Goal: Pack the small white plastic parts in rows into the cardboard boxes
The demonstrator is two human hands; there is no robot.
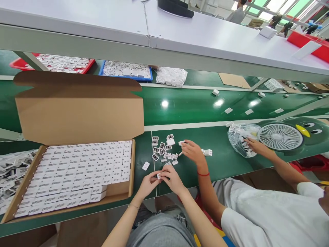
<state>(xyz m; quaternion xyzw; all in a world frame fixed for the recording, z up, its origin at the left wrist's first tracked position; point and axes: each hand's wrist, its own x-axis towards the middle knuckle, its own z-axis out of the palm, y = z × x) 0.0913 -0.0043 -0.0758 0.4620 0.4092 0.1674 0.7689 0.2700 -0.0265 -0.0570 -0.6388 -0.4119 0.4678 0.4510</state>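
Observation:
Close to the table's front edge, my left hand (147, 184) and my right hand (172, 179) meet with fingertips pinched on one small white plastic piece (158, 176). Fingers cover most of that piece. Just beyond them lie several white housings with dark openings (155, 149) and a cluster of smaller white parts (171, 156). A single flat white piece (146, 166) rests to the left of my hands. Further left stands an open cardboard box (132, 168), holding rows of white pieces with grey printing (82, 168).
At right, a co-worker's hand (191, 151) holds a white piece; the other reaches into a clear plastic bag (238, 139) beside a green fan (279, 137). White pieces dot the green conveyor (185, 106). A white shelf (218, 37) spans above red and blue trays (147, 76).

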